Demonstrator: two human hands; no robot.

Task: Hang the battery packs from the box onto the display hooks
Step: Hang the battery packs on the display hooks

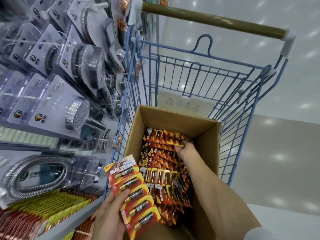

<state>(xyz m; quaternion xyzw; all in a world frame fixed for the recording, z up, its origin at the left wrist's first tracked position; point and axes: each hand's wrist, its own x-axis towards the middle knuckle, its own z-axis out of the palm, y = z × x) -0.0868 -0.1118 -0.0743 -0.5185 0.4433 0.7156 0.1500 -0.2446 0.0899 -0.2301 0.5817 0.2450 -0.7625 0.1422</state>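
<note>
- While the blue wire cart (213, 19) stands just beside the store shelving, it carries an open cardboard box (209, 146) at its near end.
- Packaged shower heads (78, 111) hang on the shelving to the left, with rows of red and yellow packs (52, 205) lower down.
- Loose battery packs (161, 174) fill the bottom of the box in overlapping red strips.
- Outside the box, by its near left corner, a fanned stack of packs (135, 196) is gripped in the left hand (110, 217), thumb laid across the front.
- The right hand (186, 149) reaches deep into the box, its fingers on the far row of packs (166, 135); whether they grasp one cannot be told.
</note>
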